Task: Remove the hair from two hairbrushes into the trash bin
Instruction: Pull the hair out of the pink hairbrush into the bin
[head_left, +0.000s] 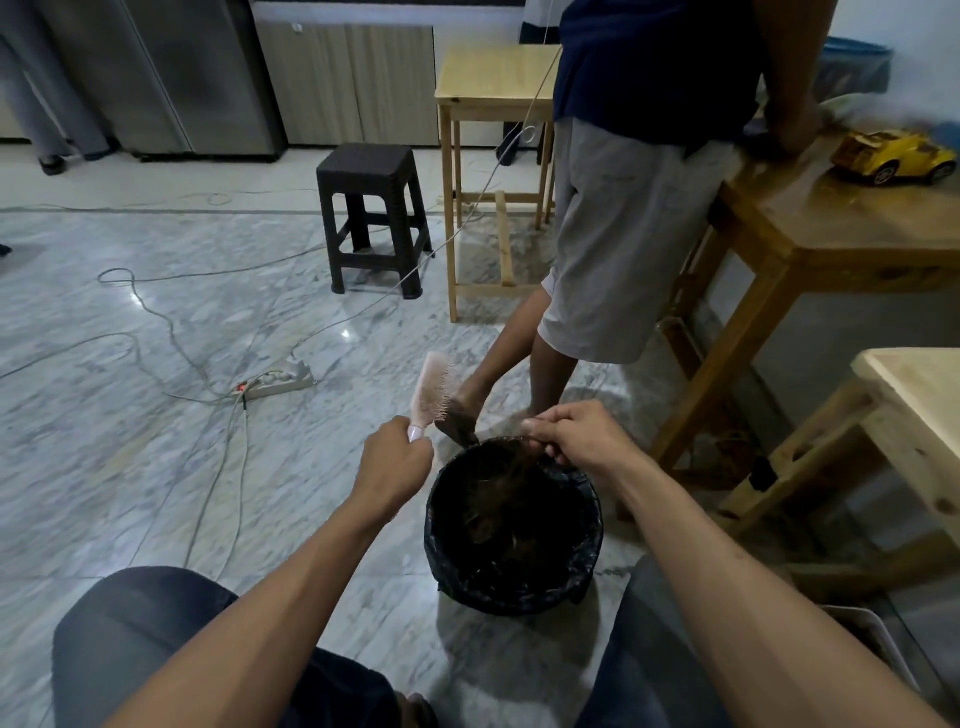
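Step in hand: dropping pulled hair into the trash bin (514, 525).

Left hand (397, 470): fingers curled round the handle of the pink hairbrush (432, 391); brush held upright and tilted away, bristles facing right, to the left of the bin and beyond its rim, not over the opening. Little or no hair visible among the bristles, though too small to tell for certain.

Right hand (574, 434): over the far rim of the bin, fingertips pinched together on a dark clump of hair (524, 448) that hangs toward the opening.

Trash bin: on the floor (156, 364) between the knees, lined with a black bag, dark hair already inside.

Second hairbrush: not in view.

Next move, as judged: release of the pinch so the clump falls inside, then inspection of the bristles.

Edges and room: standing person's foot (460, 413) just beyond the far rim, near brush and right hand. Wooden counter (831, 228) legs to the right. Open floor to the left; cables and power strip (278, 382) well apart.
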